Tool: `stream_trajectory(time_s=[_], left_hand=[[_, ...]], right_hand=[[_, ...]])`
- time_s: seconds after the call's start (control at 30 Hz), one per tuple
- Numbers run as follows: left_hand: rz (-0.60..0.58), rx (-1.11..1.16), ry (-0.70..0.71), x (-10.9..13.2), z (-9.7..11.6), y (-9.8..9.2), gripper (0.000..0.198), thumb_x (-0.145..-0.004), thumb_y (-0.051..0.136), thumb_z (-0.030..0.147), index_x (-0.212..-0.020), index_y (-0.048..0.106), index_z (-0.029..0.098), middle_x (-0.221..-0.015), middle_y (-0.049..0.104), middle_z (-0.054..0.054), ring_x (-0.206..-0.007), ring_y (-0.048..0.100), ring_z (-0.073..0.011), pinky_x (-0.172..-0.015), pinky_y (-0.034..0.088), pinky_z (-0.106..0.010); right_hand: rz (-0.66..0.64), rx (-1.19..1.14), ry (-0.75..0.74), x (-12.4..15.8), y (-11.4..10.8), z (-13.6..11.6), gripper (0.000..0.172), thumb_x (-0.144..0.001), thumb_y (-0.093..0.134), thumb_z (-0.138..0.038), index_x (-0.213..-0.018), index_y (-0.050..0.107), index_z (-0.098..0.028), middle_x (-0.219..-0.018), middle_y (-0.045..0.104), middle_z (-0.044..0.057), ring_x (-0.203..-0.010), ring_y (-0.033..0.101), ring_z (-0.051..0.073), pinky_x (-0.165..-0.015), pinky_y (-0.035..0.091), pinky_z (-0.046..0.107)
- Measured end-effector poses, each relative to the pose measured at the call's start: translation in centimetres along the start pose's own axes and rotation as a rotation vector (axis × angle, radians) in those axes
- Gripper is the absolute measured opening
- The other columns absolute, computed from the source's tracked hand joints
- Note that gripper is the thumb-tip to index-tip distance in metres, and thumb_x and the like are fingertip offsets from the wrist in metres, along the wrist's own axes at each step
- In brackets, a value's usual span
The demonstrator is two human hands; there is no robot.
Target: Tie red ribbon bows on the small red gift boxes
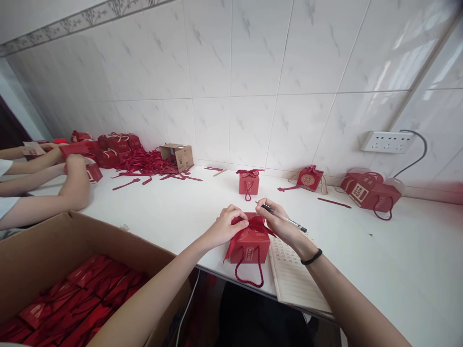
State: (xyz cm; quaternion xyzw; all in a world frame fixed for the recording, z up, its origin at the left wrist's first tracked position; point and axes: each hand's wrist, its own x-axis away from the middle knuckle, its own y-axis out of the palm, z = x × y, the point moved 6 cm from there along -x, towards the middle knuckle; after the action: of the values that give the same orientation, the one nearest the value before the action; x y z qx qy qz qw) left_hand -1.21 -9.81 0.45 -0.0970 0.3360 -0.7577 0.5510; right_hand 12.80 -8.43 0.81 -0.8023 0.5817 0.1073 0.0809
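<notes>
White tabletop (379,250), tiled wall (253,72): left hand (226,225) pinches red bow (254,223), right hand (280,222) grips pen (293,223)

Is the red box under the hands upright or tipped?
Upright: the red box stands on its base, cord handle hanging in front; left hand pinches its ribbon, right hand holds a pen.

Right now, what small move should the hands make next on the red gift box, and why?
Probably draw the red ribbon snug: the left hand and right hand both pinch it atop the red gift box, and one tail hangs loose down the side.
</notes>
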Motion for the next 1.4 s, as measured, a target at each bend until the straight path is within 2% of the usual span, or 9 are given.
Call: stream_trajectory(time_s=[0.37, 0.5, 0.67, 0.8, 0.9, 1.03, 1.17, 1.3, 1.4], left_hand=[[0.009, 0.004, -0.002, 0.0, 0.0, 0.0, 0.015, -0.082, 0.051, 0.033, -0.08, 0.06, 0.022, -0.1, 0.053, -0.003, -0.106, 0.047, -0.0219, -0.095, 0.035, -0.038], [0.004, 0.007, -0.01, 0.0, 0.0, 0.0, 0.015, -0.082, 0.051, 0.034, -0.08, 0.06, 0.022, -0.101, 0.053, -0.003, -0.107, 0.046, -0.022, -0.095, 0.035, -0.038], [0.006, 0.006, -0.029, 0.1, 0.0, 0.0, 0.014, -0.081, 0.051, 0.033, -0.08, 0.06, 0.022, -0.102, 0.054, -0.003, -0.107, 0.046, -0.0221, -0.095, 0.036, -0.038], [0.011, 0.007, -0.013, 0.1, 0.0, 0.0, 0.014, -0.081, 0.052, 0.034, -0.081, 0.061, 0.022, -0.101, 0.053, -0.003, -0.107, 0.047, -0.0213, -0.096, 0.035, -0.037], [0.013, 0.016, -0.015, 0.1, 0.0, 0.0, 0.015, -0.081, 0.052, 0.035, -0.081, 0.061, 0.022, -0.1, 0.052, -0.003, -0.107, 0.047, -0.0211, -0.097, 0.035, -0.038], [0.031, 0.025, -0.018, 0.1, 0.1, 0.0, 0.015, -0.08, 0.054, 0.036, -0.079, 0.061, 0.022, -0.098, 0.053, -0.003, -0.106, 0.048, -0.0215, -0.097, 0.036, -0.039], [0.128, 0.05, 0.02, 0.3, 0.3, -0.4, 0.017, -0.081, 0.051, 0.036, -0.079, 0.06, 0.021, -0.095, 0.055, -0.003, -0.101, 0.051, -0.0201, -0.094, 0.038, -0.037], [0.28, 0.112, -0.006, 0.9, -0.9, -1.7, 0.017, -0.08, 0.051, 0.034, -0.076, 0.057, 0.019, -0.095, 0.057, -0.005, -0.096, 0.054, -0.0187, -0.087, 0.044, -0.033], [0.331, 0.195, -0.07, 1.1, -2.3, -3.1, 0.014, -0.076, 0.053, 0.031, -0.079, 0.056, 0.018, -0.094, 0.058, -0.004, -0.093, 0.056, -0.0178, -0.084, 0.046, -0.032]], right_hand=[[0.02, 0.135, -0.038, 0.0, -0.1, -0.4, 0.037, -0.075, 0.06, -0.054, -0.073, 0.047, -0.019, -0.063, 0.049, -0.002, -0.06, 0.043, 0.012, -0.058, 0.033, 0.026], [0.01, 0.191, -0.037, 0.0, -0.1, -0.5, 0.039, -0.073, 0.061, -0.055, -0.07, 0.046, -0.02, -0.059, 0.043, -0.004, -0.054, 0.038, 0.011, -0.053, 0.03, 0.025], [0.018, 0.138, -0.041, -0.5, 0.0, 0.1, 0.037, -0.072, 0.062, -0.053, -0.078, 0.048, -0.02, -0.06, 0.04, -0.005, -0.053, 0.036, 0.011, -0.052, 0.028, 0.025], [0.122, 0.193, -0.128, -0.5, -0.9, -0.3, 0.033, -0.07, 0.065, -0.047, -0.078, 0.047, -0.02, -0.069, 0.051, -0.002, -0.066, 0.048, 0.015, -0.063, 0.036, 0.028], [0.236, 0.251, -0.132, 0.1, -2.2, -0.4, 0.029, -0.076, 0.059, -0.046, -0.075, 0.047, -0.02, -0.079, 0.057, 0.002, -0.077, 0.052, 0.018, -0.07, 0.037, 0.029], [0.222, 0.324, -0.055, 0.9, -2.5, 0.1, 0.035, -0.08, 0.055, -0.052, -0.071, 0.047, -0.019, -0.068, 0.054, 0.0, -0.066, 0.048, 0.016, -0.064, 0.036, 0.028], [0.169, 0.236, -0.005, 1.4, -1.9, 0.8, 0.036, -0.071, 0.066, -0.049, -0.071, 0.045, -0.02, -0.061, 0.044, -0.004, -0.057, 0.041, 0.013, -0.054, 0.031, 0.025], [0.164, 0.12, 0.071, 1.4, -2.3, 2.0, 0.029, -0.073, 0.063, -0.043, -0.075, 0.045, -0.02, -0.066, 0.048, -0.002, -0.061, 0.045, 0.013, -0.057, 0.035, 0.025], [0.278, 0.258, -0.015, 2.0, -3.1, 1.4, 0.027, -0.077, 0.059, -0.043, -0.077, 0.045, -0.02, -0.072, 0.053, 0.001, -0.069, 0.051, 0.017, -0.065, 0.04, 0.03]])
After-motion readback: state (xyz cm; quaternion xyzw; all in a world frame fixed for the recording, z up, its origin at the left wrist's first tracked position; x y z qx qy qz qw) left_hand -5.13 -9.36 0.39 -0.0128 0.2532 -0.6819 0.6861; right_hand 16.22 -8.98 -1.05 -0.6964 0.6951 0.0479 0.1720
